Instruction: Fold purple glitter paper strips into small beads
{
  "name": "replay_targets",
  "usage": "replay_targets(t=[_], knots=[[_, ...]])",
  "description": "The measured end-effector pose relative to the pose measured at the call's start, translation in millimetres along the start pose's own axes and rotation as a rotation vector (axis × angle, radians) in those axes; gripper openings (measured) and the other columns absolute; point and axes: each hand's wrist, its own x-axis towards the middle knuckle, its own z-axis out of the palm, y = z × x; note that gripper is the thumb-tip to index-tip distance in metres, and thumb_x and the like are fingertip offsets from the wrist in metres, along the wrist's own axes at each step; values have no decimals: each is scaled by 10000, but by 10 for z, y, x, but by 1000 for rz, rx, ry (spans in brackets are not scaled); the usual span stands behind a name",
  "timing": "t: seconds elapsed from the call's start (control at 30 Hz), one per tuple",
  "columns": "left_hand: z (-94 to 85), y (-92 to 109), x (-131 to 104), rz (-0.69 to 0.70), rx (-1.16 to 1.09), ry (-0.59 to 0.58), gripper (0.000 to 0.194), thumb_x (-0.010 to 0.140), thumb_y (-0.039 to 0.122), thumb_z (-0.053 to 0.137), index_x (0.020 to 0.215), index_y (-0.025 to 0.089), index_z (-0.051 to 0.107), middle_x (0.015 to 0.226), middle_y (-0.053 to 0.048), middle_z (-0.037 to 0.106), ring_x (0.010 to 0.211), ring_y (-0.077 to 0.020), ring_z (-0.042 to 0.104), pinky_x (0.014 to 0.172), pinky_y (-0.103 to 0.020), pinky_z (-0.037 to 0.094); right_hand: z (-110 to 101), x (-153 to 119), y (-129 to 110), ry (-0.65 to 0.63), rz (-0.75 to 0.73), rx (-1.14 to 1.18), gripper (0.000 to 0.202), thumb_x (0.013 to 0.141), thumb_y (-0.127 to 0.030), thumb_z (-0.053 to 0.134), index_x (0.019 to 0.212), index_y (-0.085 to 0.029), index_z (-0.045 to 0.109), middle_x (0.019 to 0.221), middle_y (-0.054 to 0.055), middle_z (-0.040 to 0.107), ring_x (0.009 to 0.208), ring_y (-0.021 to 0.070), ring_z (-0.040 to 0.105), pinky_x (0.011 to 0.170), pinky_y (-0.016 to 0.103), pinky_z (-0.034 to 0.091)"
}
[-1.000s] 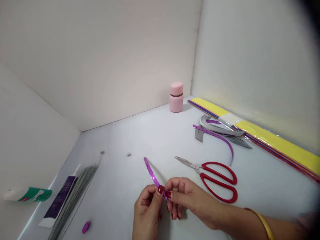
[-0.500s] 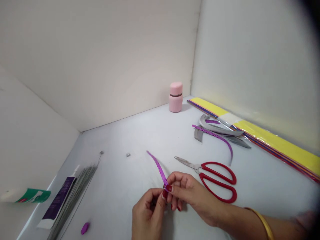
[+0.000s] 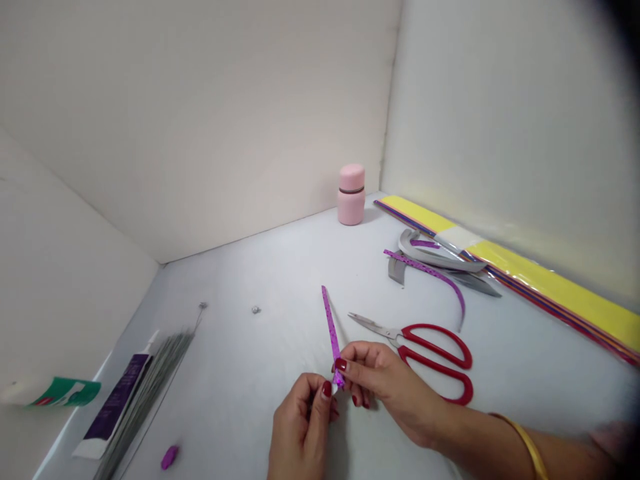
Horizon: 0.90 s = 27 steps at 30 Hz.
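A narrow purple patterned strip (image 3: 331,327) stands up from between my hands, its lower end folded into a small shiny bunch. My right hand (image 3: 377,377) pinches the strip just above that bunch with thumb and finger. My left hand (image 3: 305,420) is closed at the lower left of the bunch, thumb against forefinger, by a small pale bit at the fold. Red-handled scissors (image 3: 435,347) lie partly behind my right hand, blades pointing left.
Grey and purple strips (image 3: 440,263) lie at the right beside a long yellow pack (image 3: 540,273). A pink jar (image 3: 351,195) stands at the back. Grey wires (image 3: 150,393), a purple tube (image 3: 117,400), a purple lump (image 3: 170,457) and a green-white tube (image 3: 67,392) are left.
The strip's free end has swung right and now points more upright. The bunch at its base shows more, and my left fingertips have shifted slightly down and away from my right ones.
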Motion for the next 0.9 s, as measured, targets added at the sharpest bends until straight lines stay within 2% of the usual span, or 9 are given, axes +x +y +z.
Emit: replay_targets(t=[0.2,0.37,0.5,0.6,0.67,0.8,0.9], knots=[[55,70,14,-74,-295,-79,275,714,411,652,781,147,617,623,-8,624,551,-116,509,541,-212,391,-7,15,49,-34,-14,-38,274,678,-381,688,664,-134,569,493,-47,517,419,53,421,429,182,277],[46,62,55,-216,-272,-43,294,625,388,734,628,108,644,521,-13,621,448,-82,488,464,-192,361,-44,25,96,-89,-5,-85,266,693,-379,671,655,-134,576,492,-44,519,399,52,426,403,179,262],[24,33,76,-306,-349,-100,325,581,413,756,576,110,638,487,-4,604,402,-68,485,444,-187,353,-28,1,69,-86,1,-85,264,685,-383,675,658,-139,580,485,-46,534,395,50,422,402,176,263],[23,22,75,-312,-382,-116,323,578,403,763,553,102,648,501,-26,623,402,-66,495,437,-183,357,-13,-14,43,-81,11,-81,266,685,-386,671,646,-144,568,470,-48,532,397,53,417,409,179,269],[15,27,73,-314,-410,-109,327,596,423,747,623,103,683,541,-37,645,412,-69,513,440,-180,367,-17,-10,32,-67,9,-74,260,695,-383,661,657,-145,563,469,-51,528,395,53,412,412,181,266],[-21,71,72,-290,-407,4,357,570,418,767,782,136,709,615,-41,683,469,-85,551,477,-188,405,-42,13,28,-27,-18,-58,248,727,-376,631,680,-143,562,519,-44,541,406,48,411,416,181,259],[-32,98,67,-239,-340,23,295,565,378,779,700,121,722,574,-30,661,477,-85,535,490,-189,416,-49,21,33,-33,-22,-50,254,740,-381,618,688,-140,557,541,-34,556,414,48,422,415,180,251]])
